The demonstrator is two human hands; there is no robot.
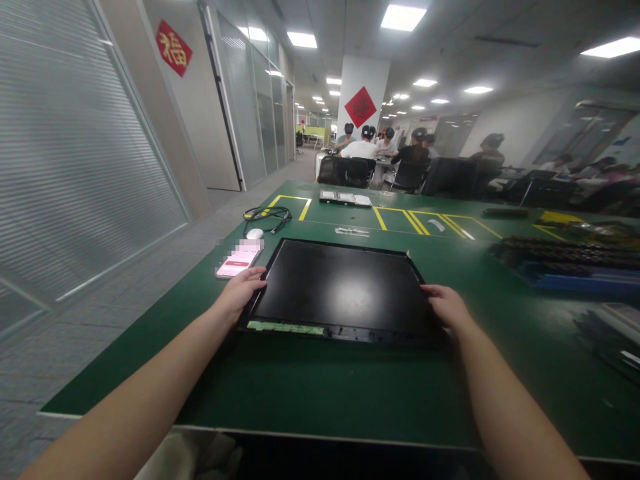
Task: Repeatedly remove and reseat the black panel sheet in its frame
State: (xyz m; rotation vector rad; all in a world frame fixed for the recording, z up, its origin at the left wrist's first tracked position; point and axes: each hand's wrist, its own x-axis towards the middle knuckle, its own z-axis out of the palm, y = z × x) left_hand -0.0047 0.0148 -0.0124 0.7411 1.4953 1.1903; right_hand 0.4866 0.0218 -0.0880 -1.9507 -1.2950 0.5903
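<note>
Gripping a dark display panel (310,283) by its 2 short sides, the person has the left hand (243,293) closed on the left edge and the right hand (449,307) closed on the right edge; the fingers underneath are hidden. The panel lies between the 2 hands, its long axis running left to right from 1 grip to the other, so neither hand is clearly nearer, and it stretches forward past both of them. It is over the near part of the green table (350,393), though whether it rests flat or is held slightly clear cannot be told. Its face is black and smooth, with 1 soft, pale reflection near the middle and a thin dark frame around it. Along the near long side runs a dark strip, its left part covered by a narrow green board (286,328). A tiny pale piece shows at the far right corner. Just beyond the left hand lie a phone (239,260), a white mouse (255,234) and a coiled black cable (267,215).
</note>
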